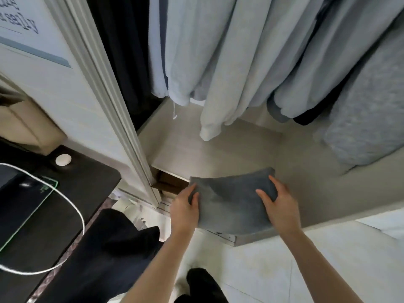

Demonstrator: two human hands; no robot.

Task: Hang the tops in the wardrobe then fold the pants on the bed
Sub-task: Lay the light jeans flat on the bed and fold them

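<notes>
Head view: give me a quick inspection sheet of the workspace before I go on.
Surface: beige wardrobe floor shelf, bare where visible.
Job's things: folded grey garment held at the shelf's front edge, partly overhanging; pale grey tops hang above it.
Clutter: black cloth draped beside the dark desk; small white round object on the desk.
Grips: left hand and right hand each grip one end of the folded garment.
Cables: white cable loops across the desk.
Surroundings: white wardrobe door open at left; pale tiled floor below.
</notes>
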